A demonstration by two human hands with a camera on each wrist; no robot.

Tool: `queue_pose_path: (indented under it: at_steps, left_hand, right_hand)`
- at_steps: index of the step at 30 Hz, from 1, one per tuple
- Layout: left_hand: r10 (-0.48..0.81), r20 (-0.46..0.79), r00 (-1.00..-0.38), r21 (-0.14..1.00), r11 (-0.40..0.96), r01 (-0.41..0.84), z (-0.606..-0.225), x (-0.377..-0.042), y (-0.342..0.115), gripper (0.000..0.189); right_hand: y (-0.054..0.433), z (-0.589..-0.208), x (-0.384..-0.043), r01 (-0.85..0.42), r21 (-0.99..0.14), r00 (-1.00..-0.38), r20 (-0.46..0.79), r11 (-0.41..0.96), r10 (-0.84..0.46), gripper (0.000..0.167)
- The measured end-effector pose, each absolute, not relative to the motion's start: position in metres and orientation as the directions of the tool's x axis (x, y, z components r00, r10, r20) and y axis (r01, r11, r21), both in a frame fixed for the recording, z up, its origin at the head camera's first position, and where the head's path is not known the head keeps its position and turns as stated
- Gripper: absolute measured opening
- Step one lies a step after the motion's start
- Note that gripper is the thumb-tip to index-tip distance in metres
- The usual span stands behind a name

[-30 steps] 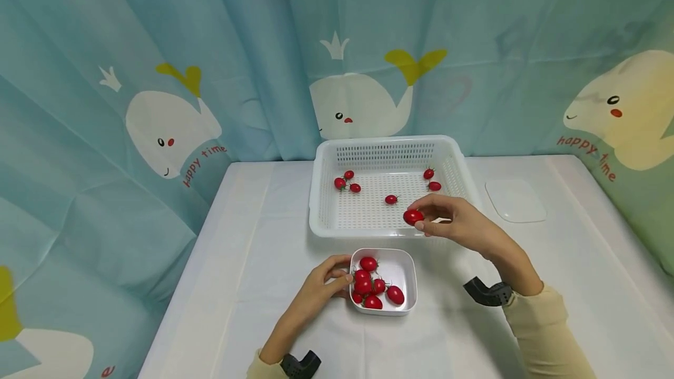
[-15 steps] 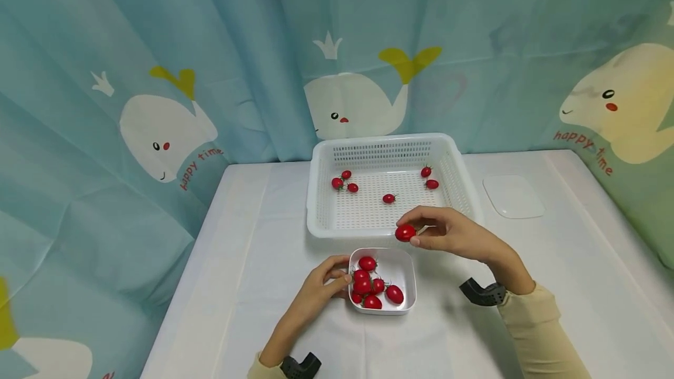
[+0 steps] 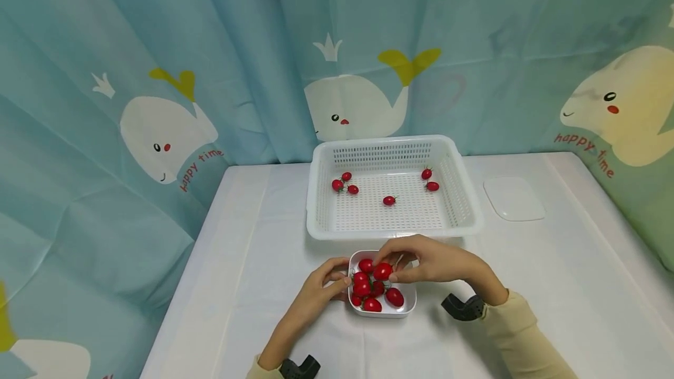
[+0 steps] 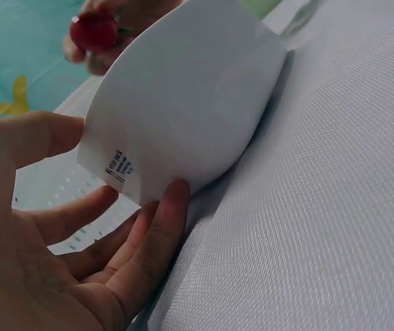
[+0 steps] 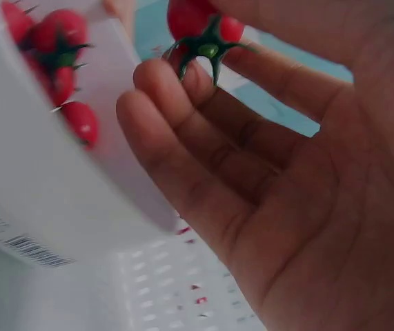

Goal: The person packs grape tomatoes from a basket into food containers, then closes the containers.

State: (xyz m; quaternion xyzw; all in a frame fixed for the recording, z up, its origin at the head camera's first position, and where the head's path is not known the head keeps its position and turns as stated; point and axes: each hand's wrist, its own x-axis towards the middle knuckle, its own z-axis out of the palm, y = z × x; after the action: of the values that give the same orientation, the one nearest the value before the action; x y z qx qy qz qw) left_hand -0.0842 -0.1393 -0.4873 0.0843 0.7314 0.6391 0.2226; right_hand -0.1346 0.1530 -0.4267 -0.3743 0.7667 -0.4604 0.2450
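Note:
My right hand [image 3: 426,259] pinches a cherry tomato [image 3: 382,271] above a small white box [image 3: 408,311]. In the right wrist view, that tomato's green calyx [image 5: 208,50] faces the palm. Several cherry tomatoes [image 5: 81,123] lie inside the box, mostly toward its left side in the head view. My left hand [image 3: 321,284] holds the left side of the box, its thumb at the rim and its fingertips against the wall. From the left wrist, the box's outer wall [image 4: 183,89] shows small print, and its contents are hidden.
Behind the box stands a white plastic basket [image 3: 458,230] with several cherry tomatoes [image 3: 389,200] scattered on its floor. A translucent lid [image 3: 514,199] lies flat to the basket's right. A blue curtain [image 3: 263,75] with whale prints hangs beyond the white-covered table [image 3: 263,238].
From over the basket's front edge, my right hand has come down and left with the tomato to above the white box. My left hand has stayed at the box.

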Motion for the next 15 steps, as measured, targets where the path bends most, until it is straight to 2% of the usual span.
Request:
queue_pose_path:
  at_steps: [6,15]
  left_hand:
    - [0.425,-0.214,-0.879,0.974,0.163,-0.159,-0.487,-0.084,-0.140,0.050]
    - [0.430,-0.207,-0.879,0.976,0.148,-0.158,-0.488,-0.084,-0.141,0.051]
  right_hand:
    - [0.136,-0.431,-0.127,-0.401,-0.814,-0.656,-0.066,0.421,-0.752,0.030]
    - [0.114,-0.439,-0.120,-0.501,-0.668,-0.701,-0.060,0.551,-0.711,0.025]
